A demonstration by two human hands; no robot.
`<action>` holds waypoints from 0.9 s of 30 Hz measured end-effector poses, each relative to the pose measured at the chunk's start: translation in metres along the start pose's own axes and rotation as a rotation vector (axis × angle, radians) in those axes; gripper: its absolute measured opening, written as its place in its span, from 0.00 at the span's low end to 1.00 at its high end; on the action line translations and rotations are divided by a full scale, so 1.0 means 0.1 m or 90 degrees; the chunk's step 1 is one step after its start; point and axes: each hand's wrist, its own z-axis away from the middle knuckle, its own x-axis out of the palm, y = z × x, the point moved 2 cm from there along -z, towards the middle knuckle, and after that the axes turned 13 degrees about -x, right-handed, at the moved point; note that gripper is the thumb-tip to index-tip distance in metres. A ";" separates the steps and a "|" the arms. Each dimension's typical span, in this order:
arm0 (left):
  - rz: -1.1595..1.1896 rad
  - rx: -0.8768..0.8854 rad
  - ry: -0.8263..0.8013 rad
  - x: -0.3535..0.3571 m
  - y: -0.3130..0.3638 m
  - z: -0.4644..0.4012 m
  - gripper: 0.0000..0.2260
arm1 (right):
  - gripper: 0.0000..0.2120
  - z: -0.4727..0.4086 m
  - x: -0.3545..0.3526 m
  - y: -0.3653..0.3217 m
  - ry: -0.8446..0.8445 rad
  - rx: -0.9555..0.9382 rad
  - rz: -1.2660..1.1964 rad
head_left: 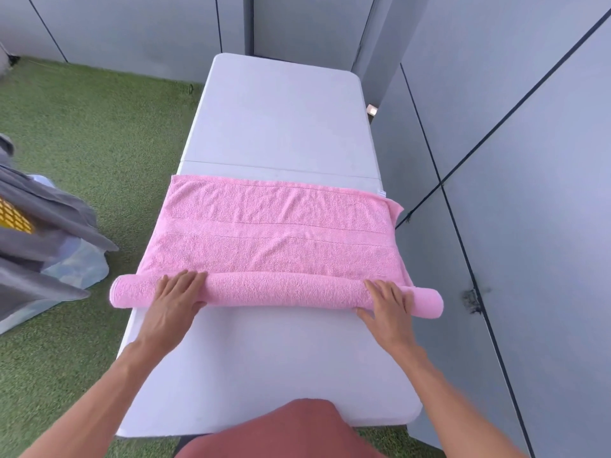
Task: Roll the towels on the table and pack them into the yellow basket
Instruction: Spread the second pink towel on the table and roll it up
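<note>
I see the pink towel (pixel 271 233) half rolled across the white worktop (pixel 274 120), my left hand (pixel 175 299) and right hand (pixel 390 302) resting flat, fingers straight, on the roll's ends.

**Bare arms, reddish top**

Both forearms are bare from elbow to wrist, with no sleeves, watch or bracelet showing. The left hand (pixel 173 297) and right hand (pixel 388 304) wear no gloves and no rings. At 6 o'clock, a dull brick-red garment (pixel 297 428) covers the person's front.
</note>
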 end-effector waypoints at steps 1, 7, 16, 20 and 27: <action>-0.001 -0.008 -0.008 -0.03 0.00 -0.07 0.26 | 0.29 -0.05 -0.04 0.00 -0.007 0.000 -0.013; -0.006 -0.023 -0.177 -0.17 -0.10 -0.10 0.20 | 0.28 0.08 -0.19 0.11 -0.139 -0.033 -0.089; 0.064 -0.019 -0.026 -0.36 -0.08 -0.11 0.16 | 0.24 0.07 -0.35 0.20 0.049 0.094 -0.274; 0.024 0.029 -0.014 -0.02 -0.08 0.19 0.27 | 0.30 0.21 -0.14 -0.04 -0.002 -0.012 -0.076; 0.003 0.016 -0.059 -0.08 -0.02 -0.18 0.23 | 0.28 -0.04 -0.09 -0.08 -0.057 0.008 -0.026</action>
